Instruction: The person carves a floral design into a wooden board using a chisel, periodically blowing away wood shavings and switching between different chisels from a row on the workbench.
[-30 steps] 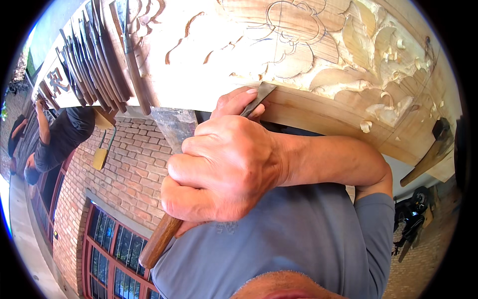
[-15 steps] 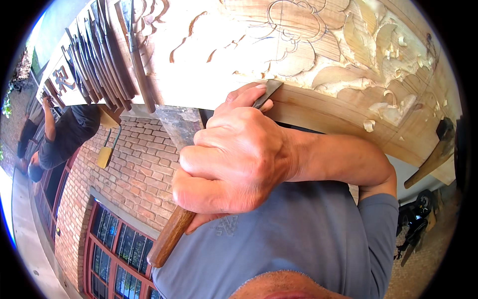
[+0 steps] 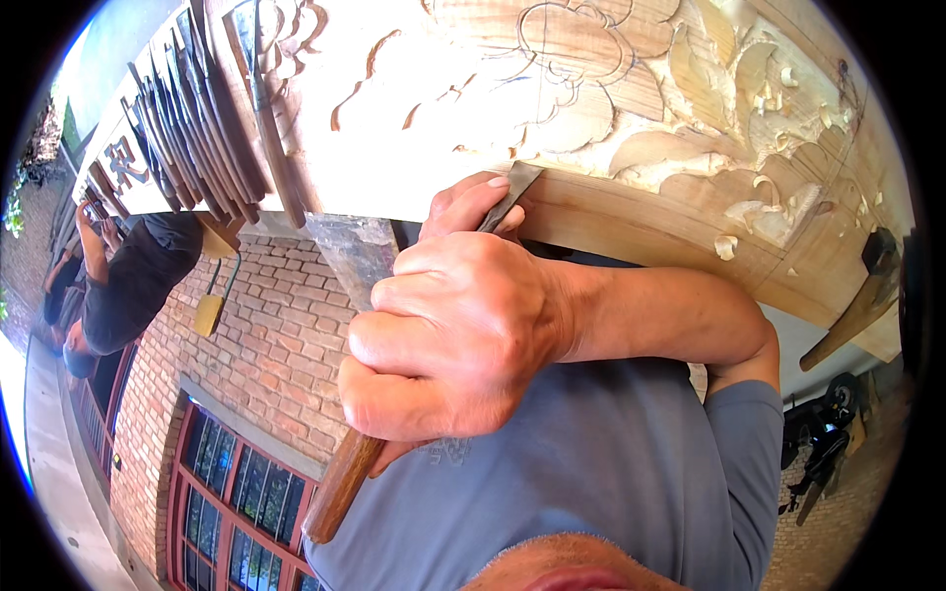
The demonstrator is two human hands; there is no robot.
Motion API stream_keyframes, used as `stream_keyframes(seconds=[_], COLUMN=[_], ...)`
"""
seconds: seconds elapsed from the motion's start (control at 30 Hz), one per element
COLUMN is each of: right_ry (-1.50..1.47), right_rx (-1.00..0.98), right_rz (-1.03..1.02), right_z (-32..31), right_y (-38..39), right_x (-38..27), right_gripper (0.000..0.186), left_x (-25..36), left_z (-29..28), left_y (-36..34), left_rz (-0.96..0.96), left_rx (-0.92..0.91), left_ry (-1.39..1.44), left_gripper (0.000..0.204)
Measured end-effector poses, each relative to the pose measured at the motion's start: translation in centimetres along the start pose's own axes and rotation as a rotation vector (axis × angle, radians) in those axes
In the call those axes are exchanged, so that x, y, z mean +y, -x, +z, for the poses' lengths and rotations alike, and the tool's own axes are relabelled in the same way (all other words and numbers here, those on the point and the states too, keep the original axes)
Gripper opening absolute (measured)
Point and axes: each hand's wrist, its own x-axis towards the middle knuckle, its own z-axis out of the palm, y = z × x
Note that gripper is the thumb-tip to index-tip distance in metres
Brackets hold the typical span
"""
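Observation:
A wood chisel (image 3: 340, 488) with a brown handle and flat steel blade slants up to the near edge of a carved wooden panel (image 3: 680, 202). My right hand (image 3: 448, 335) is closed round the chisel, with its back up and the handle's end showing below. Beyond it, fingers of my left hand (image 3: 468, 202) are closed about the blade near its tip. The rest of that hand and its arm are hidden behind my right hand. The blade's tip touches or nearly touches the panel's edge beside pencilled flower outlines. Carved leaves and curled shavings (image 3: 726, 246) lie to the right.
Several carving chisels (image 3: 202, 118) lie in a row at the panel's left. A wooden-handled tool with a dark head (image 3: 857, 300) rests at the right edge. A dusty see-through sheet (image 3: 350, 251) hangs near my hand. At far left, another person (image 3: 138, 276) stands by a brick wall (image 3: 266, 315).
The chisel's tip has shifted slightly left and its handle end slightly right and down. Both hands keep their hold. The other person's arms have moved, and the whole view has shifted a little.

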Motion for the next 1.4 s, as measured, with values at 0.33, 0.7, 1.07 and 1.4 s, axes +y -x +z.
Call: stream_keyframes(seconds=[0.33,0.7,1.07,1.4], right_ry=[-0.033,-0.014,0.109,0.231], right_rx=[0.074,0.191,-0.006,0.004], right_rz=[-0.027,-0.034,-0.099,-0.096], right_z=[0.3,-0.5,0.0,0.5], right_y=[0.0,0.3,1.0,1.5], right_x=[0.9,0.7,0.9,-0.2], right_gripper=[0.039,0.037,0.033,0.027], left_x=[3.7,2.0,4.4,-1.3], left_z=[-2.0,-1.0,-4.3,-0.9], left_y=[-1.8,-0.4,-3.9,-0.1], left_rz=[-0.339,-0.237,-0.634,0.091], left_rx=[-0.222,-0.118,-0.752,-0.091], left_ry=[-0.026,0.024,-0.174,0.174], left_gripper=[0.031,0.032,0.044,0.026])
